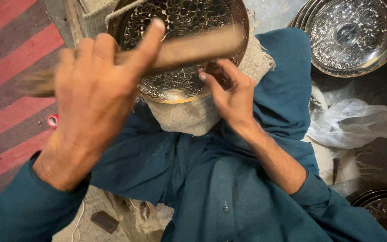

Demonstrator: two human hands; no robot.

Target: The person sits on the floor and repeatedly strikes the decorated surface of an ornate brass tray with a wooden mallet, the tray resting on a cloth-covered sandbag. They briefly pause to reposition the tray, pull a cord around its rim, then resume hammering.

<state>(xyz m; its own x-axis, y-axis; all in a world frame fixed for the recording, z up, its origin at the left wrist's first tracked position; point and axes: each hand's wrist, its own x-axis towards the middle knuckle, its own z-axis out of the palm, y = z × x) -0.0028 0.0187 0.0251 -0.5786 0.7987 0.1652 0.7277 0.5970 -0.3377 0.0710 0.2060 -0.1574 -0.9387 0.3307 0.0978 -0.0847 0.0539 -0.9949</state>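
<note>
From the head camera I see my left hand [92, 96] closed around a blurred wooden mallet [189, 49], its long axis lying nearly level, head end pointing right and slightly up across an embossed round metal tray [175, 87] resting on a burlap pad [184, 117] in my lap. My right hand [230, 94] pinches something small against the tray's lower rim; I cannot tell what. The tray already looks densely patterned, so I judge only edge work is left, and finished trays [352, 36] are stacked upper right
</note>
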